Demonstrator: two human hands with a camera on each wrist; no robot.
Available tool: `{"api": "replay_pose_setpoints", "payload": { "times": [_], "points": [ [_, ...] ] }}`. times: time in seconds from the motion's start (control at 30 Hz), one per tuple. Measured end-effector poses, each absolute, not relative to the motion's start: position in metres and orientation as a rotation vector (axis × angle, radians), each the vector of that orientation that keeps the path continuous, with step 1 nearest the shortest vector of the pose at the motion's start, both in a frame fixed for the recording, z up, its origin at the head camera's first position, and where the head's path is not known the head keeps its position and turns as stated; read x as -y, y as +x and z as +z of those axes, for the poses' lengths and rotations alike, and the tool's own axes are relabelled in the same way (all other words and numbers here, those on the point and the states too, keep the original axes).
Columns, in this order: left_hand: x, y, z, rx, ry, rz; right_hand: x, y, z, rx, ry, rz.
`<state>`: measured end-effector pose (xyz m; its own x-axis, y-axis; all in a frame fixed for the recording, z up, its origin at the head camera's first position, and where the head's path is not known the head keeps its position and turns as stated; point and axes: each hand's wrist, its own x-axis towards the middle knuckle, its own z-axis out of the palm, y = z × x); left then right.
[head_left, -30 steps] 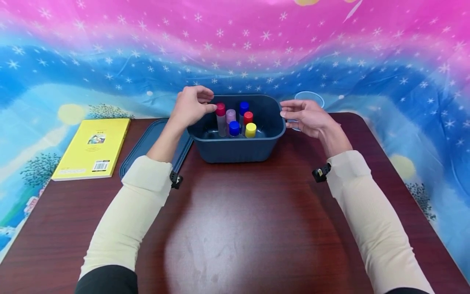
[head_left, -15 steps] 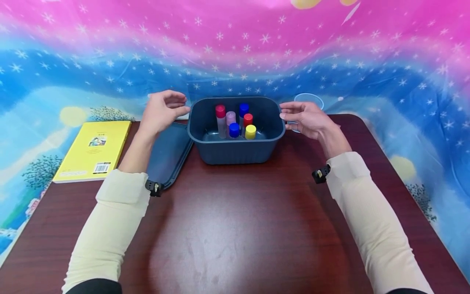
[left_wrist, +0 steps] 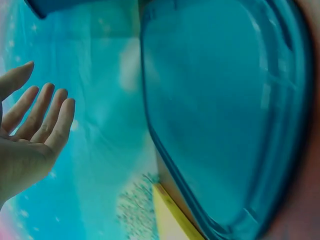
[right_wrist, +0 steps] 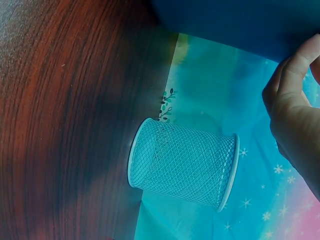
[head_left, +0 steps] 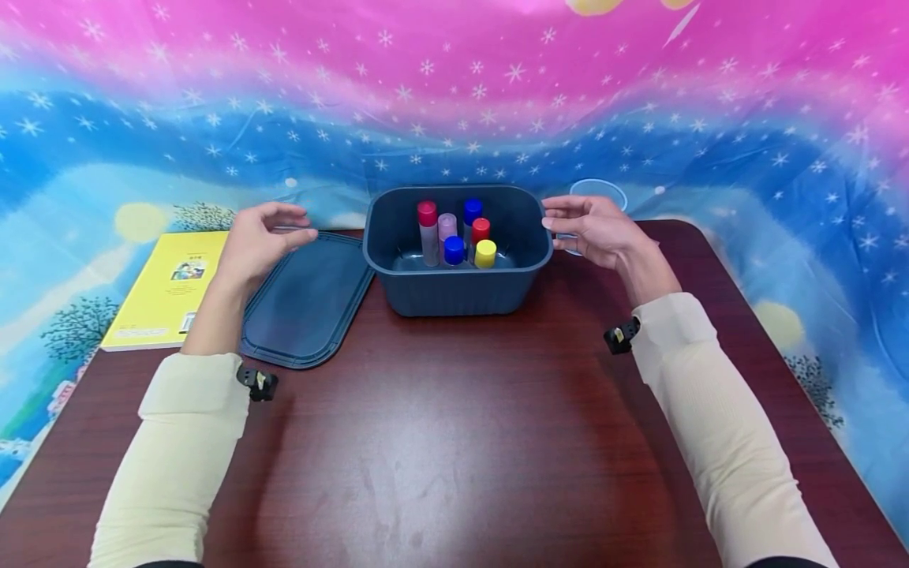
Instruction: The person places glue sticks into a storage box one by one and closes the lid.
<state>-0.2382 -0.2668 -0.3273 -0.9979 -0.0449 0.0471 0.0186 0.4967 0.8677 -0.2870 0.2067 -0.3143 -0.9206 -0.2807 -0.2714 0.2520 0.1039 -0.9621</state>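
My left hand [head_left: 257, 243] hovers above the dark blue-grey lid [head_left: 312, 300], fingers loosely extended and holding nothing. In the left wrist view, its fingers are spread apart beside the lid. The fingertips of my right hand [head_left: 598, 229] touch the right rim of a dark blue-grey bin [head_left: 458, 293]. Inside the bin stand several small capped tubes: a tall one with a dark red cap [head_left: 427, 213], a lilac one [head_left: 447, 229], two with blue caps [head_left: 453, 250], one with a red cap [head_left: 480, 229] and one with a yellow cap [head_left: 486, 252]. Their lower ends are partly hidden by the bin's front wall.
Left of the lid lies a yellow book [head_left: 165, 292], partly covered by my left forearm. A light blue mesh pen cup [right_wrist: 182, 162] stands behind my right hand. The dark wooden table [head_left: 454, 442] ends at a patterned cloth backdrop [head_left: 454, 95].
My left hand has moved left, away from the tall dark-red-capped tube and the bin, to above the lid. My right hand has stayed at the bin's right rim.
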Motion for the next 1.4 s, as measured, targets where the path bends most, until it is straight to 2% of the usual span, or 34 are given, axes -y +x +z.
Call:
{"api": "replay_pose_setpoints", "payload": {
  "times": [0.47,0.83,1.4],
  "points": [
    [0.311,-0.222,-0.358,2.751,0.291,-1.563,-0.205,-0.287,-0.314,-2.013,-0.047,-1.86],
    [0.328,-0.217,-0.373,2.829,0.327,-1.561,-0.206,-0.287,-0.314,-2.005,-0.028,-1.87],
    [0.34,-0.218,-0.392,3.046,0.31,-1.316,-0.206,-0.287,-0.313,-2.026,-0.049,-1.84]
  ]
}}
